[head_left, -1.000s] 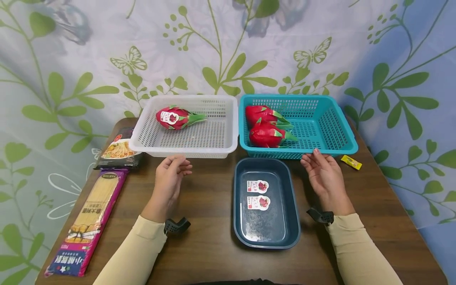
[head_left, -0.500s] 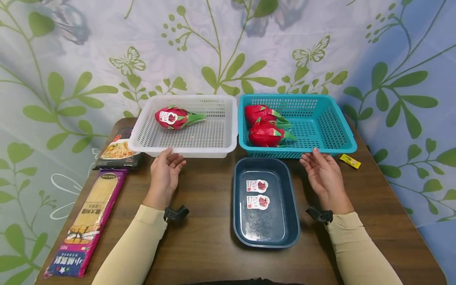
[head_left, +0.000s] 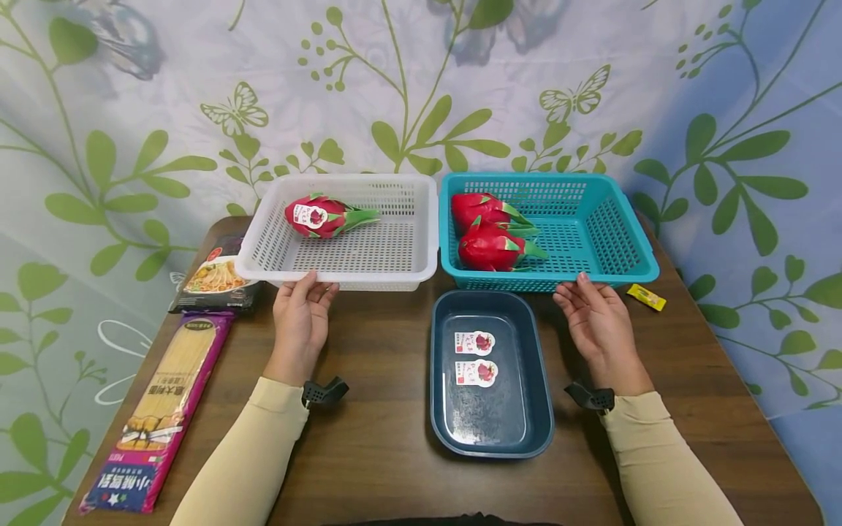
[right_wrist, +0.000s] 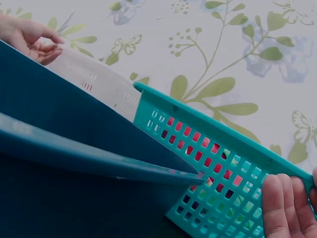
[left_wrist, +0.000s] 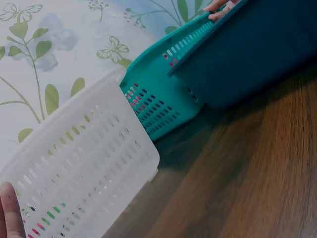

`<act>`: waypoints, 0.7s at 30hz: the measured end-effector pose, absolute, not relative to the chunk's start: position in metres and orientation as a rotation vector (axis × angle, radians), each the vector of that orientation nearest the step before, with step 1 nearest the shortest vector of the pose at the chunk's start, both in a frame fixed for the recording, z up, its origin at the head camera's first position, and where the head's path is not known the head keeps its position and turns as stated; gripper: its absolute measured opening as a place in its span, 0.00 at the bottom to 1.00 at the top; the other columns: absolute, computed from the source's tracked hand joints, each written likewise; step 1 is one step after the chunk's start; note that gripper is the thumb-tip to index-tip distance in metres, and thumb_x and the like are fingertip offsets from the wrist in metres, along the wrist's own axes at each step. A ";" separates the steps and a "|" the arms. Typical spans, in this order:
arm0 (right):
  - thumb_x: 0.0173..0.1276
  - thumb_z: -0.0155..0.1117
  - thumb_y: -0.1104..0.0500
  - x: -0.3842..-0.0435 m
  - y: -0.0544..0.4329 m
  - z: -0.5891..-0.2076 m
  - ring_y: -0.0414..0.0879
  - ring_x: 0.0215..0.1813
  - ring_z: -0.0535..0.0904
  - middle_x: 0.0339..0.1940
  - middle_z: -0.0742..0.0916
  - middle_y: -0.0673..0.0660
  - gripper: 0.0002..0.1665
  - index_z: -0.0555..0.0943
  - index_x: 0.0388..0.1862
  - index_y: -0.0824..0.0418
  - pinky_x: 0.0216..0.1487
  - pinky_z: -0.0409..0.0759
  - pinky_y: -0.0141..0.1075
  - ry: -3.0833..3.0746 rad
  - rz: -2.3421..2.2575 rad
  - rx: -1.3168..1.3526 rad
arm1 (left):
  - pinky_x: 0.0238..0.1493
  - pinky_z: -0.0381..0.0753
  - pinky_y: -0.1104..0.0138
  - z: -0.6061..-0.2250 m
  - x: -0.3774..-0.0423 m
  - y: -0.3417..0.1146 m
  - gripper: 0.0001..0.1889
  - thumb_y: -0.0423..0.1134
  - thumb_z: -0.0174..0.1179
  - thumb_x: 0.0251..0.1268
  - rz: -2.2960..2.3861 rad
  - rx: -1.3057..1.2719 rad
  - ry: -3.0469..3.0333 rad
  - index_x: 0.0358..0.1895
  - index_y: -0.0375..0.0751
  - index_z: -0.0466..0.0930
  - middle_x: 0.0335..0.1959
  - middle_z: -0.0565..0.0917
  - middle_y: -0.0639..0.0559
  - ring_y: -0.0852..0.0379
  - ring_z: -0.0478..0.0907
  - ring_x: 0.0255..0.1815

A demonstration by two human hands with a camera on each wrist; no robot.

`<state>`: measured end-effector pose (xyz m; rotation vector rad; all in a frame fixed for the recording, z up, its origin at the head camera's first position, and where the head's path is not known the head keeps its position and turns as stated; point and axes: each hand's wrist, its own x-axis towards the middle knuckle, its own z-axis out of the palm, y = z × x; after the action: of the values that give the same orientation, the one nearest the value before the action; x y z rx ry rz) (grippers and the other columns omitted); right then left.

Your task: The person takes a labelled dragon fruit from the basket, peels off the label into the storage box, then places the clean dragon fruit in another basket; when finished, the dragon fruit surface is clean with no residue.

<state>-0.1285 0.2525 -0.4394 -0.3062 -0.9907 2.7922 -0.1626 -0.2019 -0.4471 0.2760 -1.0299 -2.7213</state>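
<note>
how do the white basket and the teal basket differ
The white basket holds one dragon fruit; the teal basket holds two. The white basket's fruit shows a sticker; no sticker shows on the teal basket's. The left hand touches the white basket's rim, the right hand the teal basket's. Both are rectangular and perforated.

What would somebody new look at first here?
Probably the bright red: one dragon fruit with a sticker in the white basket, and two more dragon fruits in the turquoise basket beside it. Then maybe the left hand holding the white basket's near rim and the right hand holding the turquoise basket's.
</note>
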 end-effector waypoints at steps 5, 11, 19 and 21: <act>0.75 0.67 0.66 -0.128 0.252 -0.439 0.54 0.39 0.90 0.38 0.89 0.67 0.16 0.72 0.53 0.71 0.46 0.88 0.44 -1.036 2.756 -0.308 | 0.47 0.87 0.60 -0.452 -0.164 -0.203 0.11 0.28 0.56 0.81 -2.699 0.216 -1.023 0.59 0.30 0.71 0.47 0.82 0.38 0.50 0.84 0.39; 0.73 0.70 0.64 -0.127 0.251 -0.439 0.53 0.37 0.90 0.38 0.89 0.66 0.19 0.71 0.52 0.71 0.45 0.88 0.43 -1.140 2.676 -0.321 | 0.48 0.87 0.60 -0.457 -0.165 -0.206 0.12 0.29 0.59 0.80 -2.720 0.197 -0.977 0.59 0.31 0.71 0.48 0.82 0.36 0.49 0.85 0.40; 0.73 0.72 0.46 -0.116 0.247 -0.421 0.45 0.24 0.79 0.27 0.82 0.57 0.26 0.77 0.40 0.69 0.27 0.84 0.33 -1.671 2.296 -0.564 | 0.49 0.87 0.59 -0.460 -0.166 -0.206 0.15 0.30 0.64 0.76 -2.750 0.196 -0.928 0.59 0.31 0.71 0.48 0.83 0.37 0.49 0.85 0.40; 0.73 0.71 0.44 -0.114 0.241 -0.412 0.45 0.21 0.76 0.25 0.79 0.57 0.28 0.76 0.35 0.69 0.22 0.81 0.32 -1.731 2.201 -0.533 | 0.49 0.87 0.59 -0.460 -0.165 -0.206 0.15 0.30 0.63 0.77 -2.753 0.197 -0.923 0.58 0.32 0.71 0.48 0.82 0.37 0.49 0.85 0.40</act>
<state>-0.1142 0.2409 -0.4123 -0.5331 -1.7311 2.2006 -0.1653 -0.2057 -0.4601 0.1965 -0.9232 -2.7534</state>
